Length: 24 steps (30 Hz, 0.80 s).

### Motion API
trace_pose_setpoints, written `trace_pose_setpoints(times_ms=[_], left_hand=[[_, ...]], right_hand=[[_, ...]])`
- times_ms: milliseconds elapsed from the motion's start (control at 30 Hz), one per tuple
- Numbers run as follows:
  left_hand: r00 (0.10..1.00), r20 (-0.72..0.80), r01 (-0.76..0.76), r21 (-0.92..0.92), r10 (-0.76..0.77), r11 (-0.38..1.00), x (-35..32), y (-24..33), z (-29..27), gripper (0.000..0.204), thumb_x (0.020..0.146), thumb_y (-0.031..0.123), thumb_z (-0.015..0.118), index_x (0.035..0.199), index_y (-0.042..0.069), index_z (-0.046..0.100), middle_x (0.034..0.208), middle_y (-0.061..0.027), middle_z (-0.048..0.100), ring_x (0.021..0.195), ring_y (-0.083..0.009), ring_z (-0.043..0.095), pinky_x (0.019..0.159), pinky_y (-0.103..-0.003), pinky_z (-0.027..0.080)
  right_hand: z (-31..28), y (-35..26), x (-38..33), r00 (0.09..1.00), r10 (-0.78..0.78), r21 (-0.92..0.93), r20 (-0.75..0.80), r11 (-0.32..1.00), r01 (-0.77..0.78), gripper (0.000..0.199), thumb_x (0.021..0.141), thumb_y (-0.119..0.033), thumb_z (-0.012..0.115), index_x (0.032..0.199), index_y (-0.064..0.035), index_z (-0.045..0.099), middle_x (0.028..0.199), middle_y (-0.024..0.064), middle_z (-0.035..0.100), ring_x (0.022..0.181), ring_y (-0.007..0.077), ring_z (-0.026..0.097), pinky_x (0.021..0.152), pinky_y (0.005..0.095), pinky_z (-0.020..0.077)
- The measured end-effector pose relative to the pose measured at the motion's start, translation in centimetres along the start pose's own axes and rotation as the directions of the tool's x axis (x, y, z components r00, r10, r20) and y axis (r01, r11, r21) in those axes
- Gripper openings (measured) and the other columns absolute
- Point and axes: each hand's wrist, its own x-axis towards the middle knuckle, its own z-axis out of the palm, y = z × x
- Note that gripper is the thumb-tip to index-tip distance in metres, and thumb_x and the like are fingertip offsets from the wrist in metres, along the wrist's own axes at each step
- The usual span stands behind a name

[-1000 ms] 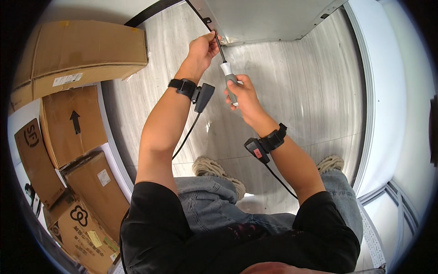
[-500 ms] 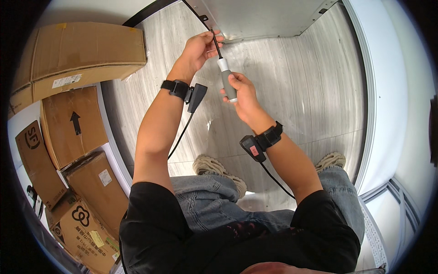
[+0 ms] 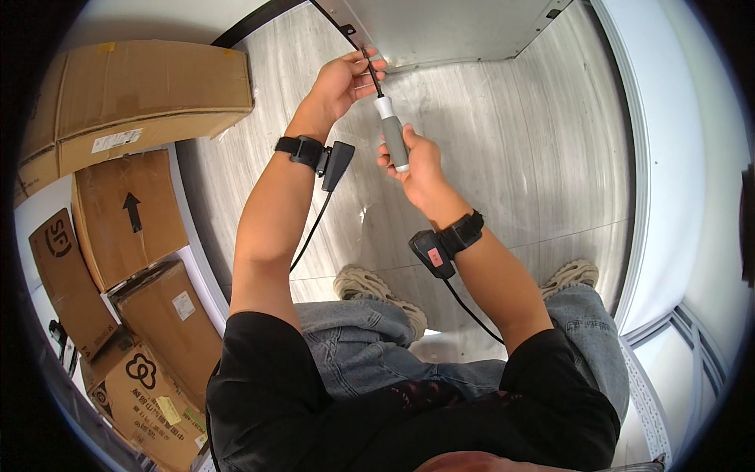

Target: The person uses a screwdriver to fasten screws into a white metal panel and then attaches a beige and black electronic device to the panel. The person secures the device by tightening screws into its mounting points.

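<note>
A screwdriver (image 3: 394, 135) with a grey and white handle and a dark shaft slants up toward the lower edge of a grey metal panel (image 3: 448, 31). My right hand (image 3: 422, 167) is closed round the handle, its thumb along the right side. Higher up, my left hand (image 3: 343, 85) pinches the shaft near the tip with thumb and forefinger, while its other fingers lie loosely curled beside the shaft. The tip is by the panel's left corner, close to a small dark tab (image 3: 347, 30). Whatever the tip touches is too small to make out.
Cardboard boxes (image 3: 153, 79) are stacked along the left side, several of them on a white surface. A white wall panel (image 3: 653, 157) bounds the right. Wood-look floor (image 3: 503, 149) lies between, with my shoes (image 3: 570, 275) on it. Cables hang from both wrist straps.
My right thumb has shifted from on top of the handle to its right side, and the handle appears turned. Both hands and the screwdriver stay nearly in place.
</note>
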Motion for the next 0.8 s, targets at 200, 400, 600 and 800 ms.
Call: trace_pose_setpoints(times_ms=[200,400,600,800], left_hand=[[0.998,-0.07,0.001,0.092,0.006,0.996,0.4,-0.1,0.4,0.03,0.095,0.006,0.037,0.123,0.005,0.049,0.101,-0.0074,0.064,0.083,-0.014,0.061,0.072,-0.028,0.051],[0.998,-0.054,-0.014,0.041,0.016,0.999,0.1,0.0,0.6,0.029,0.095,0.007,0.04,0.122,0.007,0.05,0.102,-0.0068,0.064,0.083,-0.0132,0.061,0.071,-0.027,0.05],[0.995,-0.094,-0.015,0.108,0.025,0.994,0.4,0.0,0.3,0.028,0.093,0.008,0.047,0.12,0.006,0.052,0.095,-0.0072,0.066,0.081,-0.0112,0.062,0.066,-0.024,0.051],[0.99,-0.129,-0.038,0.093,0.05,0.995,0.3,-0.3,0.4,0.027,0.092,0.006,0.046,0.118,0.005,0.052,0.091,-0.0083,0.067,0.079,-0.0117,0.063,0.064,-0.024,0.052]], right_hand=[[1.3,1.3,0.3,0.968,-0.129,-0.094,-0.217,0.989,0.111,0.037,0.097,-0.035,0.039,0.098,-0.0012,0.054,0.073,0.0057,0.056,0.059,0.0157,0.052,0.058,0.0277,0.0411],[-0.2,0.5,0.5,0.996,0.047,0.103,0.077,0.993,-0.055,0.046,0.095,-0.045,0.039,0.105,-0.0009,0.049,0.068,0.0054,0.054,0.055,0.0147,0.048,0.056,0.026,0.0403],[1.9,1.0,0.0,0.993,-0.02,-0.011,-0.117,1.0,0.019,0.041,0.095,-0.039,0.042,0.103,-0.0003,0.05,0.072,0.0061,0.055,0.058,0.0146,0.049,0.057,0.0278,0.0415],[1.9,0.9,-0.1,0.996,-0.025,-0.007,-0.085,1.0,0.024,0.039,0.095,-0.038,0.042,0.098,-0.0006,0.052,0.072,0.0061,0.053,0.061,0.0156,0.05,0.059,0.0286,0.0419]])
